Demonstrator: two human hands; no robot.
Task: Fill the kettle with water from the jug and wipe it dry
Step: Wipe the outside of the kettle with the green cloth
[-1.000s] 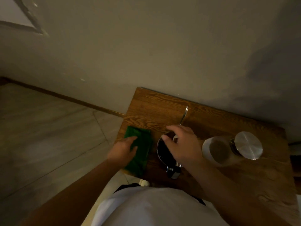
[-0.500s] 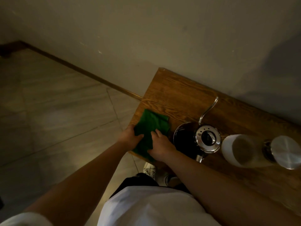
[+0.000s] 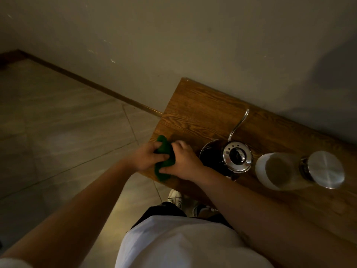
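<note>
A green cloth (image 3: 164, 159) is bunched up between both my hands at the left front corner of the wooden table (image 3: 195, 113). My left hand (image 3: 147, 157) grips its left side and my right hand (image 3: 183, 162) grips its right side. Just to the right stands the dark gooseneck kettle (image 3: 228, 159) with its shiny lid on and its thin spout pointing toward the wall. Right of the kettle stands the clear jug (image 3: 278, 171), and a round metal lid (image 3: 324, 169) shows at the jug's right side.
The table stands against a plain wall (image 3: 193, 45). Its left edge drops off to tiled floor (image 3: 58, 122). My feet in white shoes (image 3: 175, 196) show below the table's front edge.
My right hand left the kettle lid and joined my left hand on the cloth. The cloth, flat before, is now gathered into a bunch between both hands.
</note>
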